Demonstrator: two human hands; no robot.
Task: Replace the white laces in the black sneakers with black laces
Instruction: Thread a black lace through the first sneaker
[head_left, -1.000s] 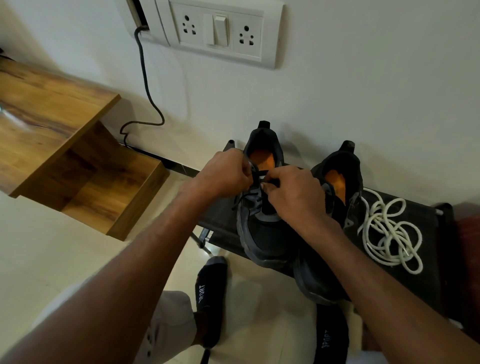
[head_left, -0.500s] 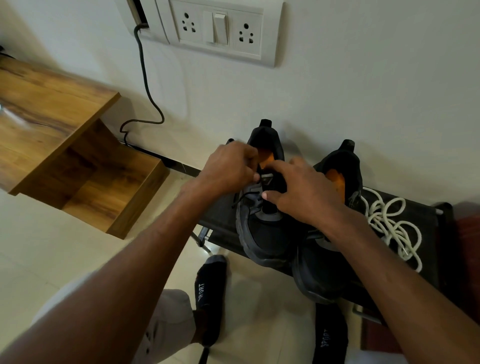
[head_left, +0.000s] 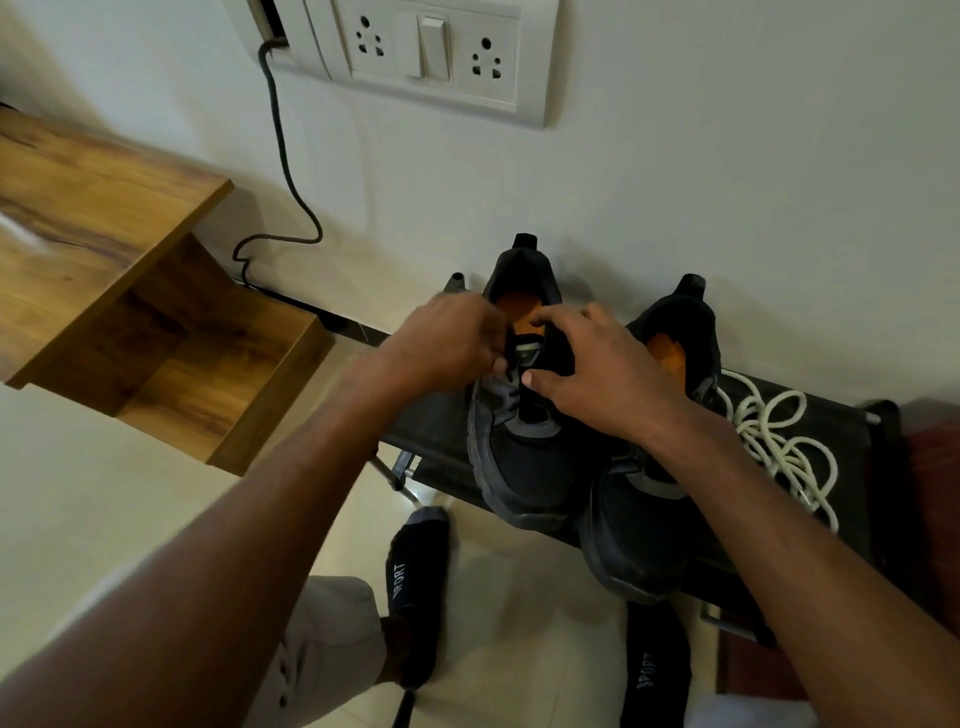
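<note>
While both hands (head_left: 519, 353) work, black lace (head_left: 511, 376) between fingers (head_left: 535, 379), left sneaker (head_left: 524, 452)

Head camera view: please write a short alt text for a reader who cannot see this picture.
Two hands, left hand and right hand, work at the top eyelets of the left black sneaker on a low dark rack by a white wall. A second black sneaker stands beside it, and loose white laces lie on the rack.

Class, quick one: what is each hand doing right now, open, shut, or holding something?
Left hand: fingers curled, pinching the black lace at the left sneaker.
Right hand: fingers curled over that sneaker's tongue; whether it grips anything cannot be told.
</note>
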